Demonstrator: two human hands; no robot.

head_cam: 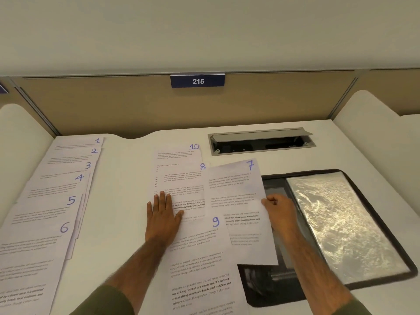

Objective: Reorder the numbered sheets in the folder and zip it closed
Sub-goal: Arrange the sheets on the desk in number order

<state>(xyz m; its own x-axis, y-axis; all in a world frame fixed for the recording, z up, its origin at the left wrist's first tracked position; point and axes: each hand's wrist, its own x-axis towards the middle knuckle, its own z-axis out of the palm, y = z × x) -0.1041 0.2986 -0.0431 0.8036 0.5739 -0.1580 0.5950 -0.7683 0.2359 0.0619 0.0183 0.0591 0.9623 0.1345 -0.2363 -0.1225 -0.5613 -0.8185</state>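
Sheets numbered 1 to 6 (56, 201) lie fanned in a column down the left of the desk. In the middle lie sheet 10 (179, 153), sheet 8 (181, 178) and sheet 9 (200, 258), overlapping. My left hand (162, 214) rests flat, fingers straight, on sheets 8 and 9. My right hand (279, 210) pinches the right edge of sheet 7 (236, 201), which overlaps the left side of the open black zip folder (386, 235). A clear plastic sleeve (341, 223) covers the folder's right half.
A grey cable hatch (261, 142) is open in the desk behind the folder. White curved side panels (375, 123) flank the desk, a tan back panel carries a blue "215" label (197, 81). Bare desk surface shows between the two paper groups.
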